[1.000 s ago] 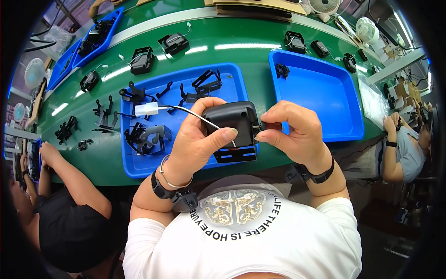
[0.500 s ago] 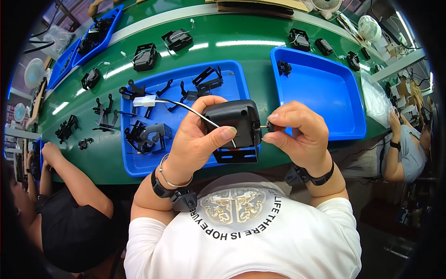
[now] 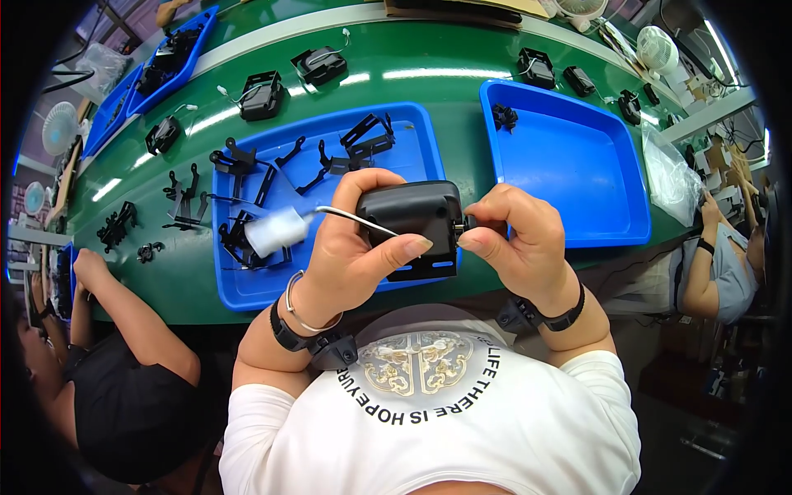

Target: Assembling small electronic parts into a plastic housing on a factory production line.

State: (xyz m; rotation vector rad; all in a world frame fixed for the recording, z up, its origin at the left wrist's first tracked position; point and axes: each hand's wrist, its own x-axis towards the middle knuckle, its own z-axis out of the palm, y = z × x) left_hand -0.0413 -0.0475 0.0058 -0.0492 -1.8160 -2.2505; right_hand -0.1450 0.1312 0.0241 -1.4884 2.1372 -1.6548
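My left hand (image 3: 351,252) grips a rounded black plastic housing (image 3: 411,208), its thumb lying across the near face. Below the housing shows a slotted black metal bracket (image 3: 437,269). A cable leaves the unit past my left thumb, and its white connector (image 3: 276,231) hangs blurred over the left blue tray. Between thumb and forefinger, my right hand (image 3: 528,239) pinches a small black knob screw (image 3: 471,223) at the housing's right side. The screw's tip meets the side of the unit; whether it is threaded in, I cannot tell.
The left blue tray (image 3: 227,285) holds several black brackets. In the right blue tray (image 3: 569,210), small black parts (image 3: 504,118) lie in a corner. Several wired black units, such as this one (image 3: 262,95), stand on the green table (image 3: 445,70). Co-workers sit on both sides.
The housing has tipped, showing less of its broad face. My right hand has moved left, bringing the knob screw closer against the side. The white connector has swung lower.
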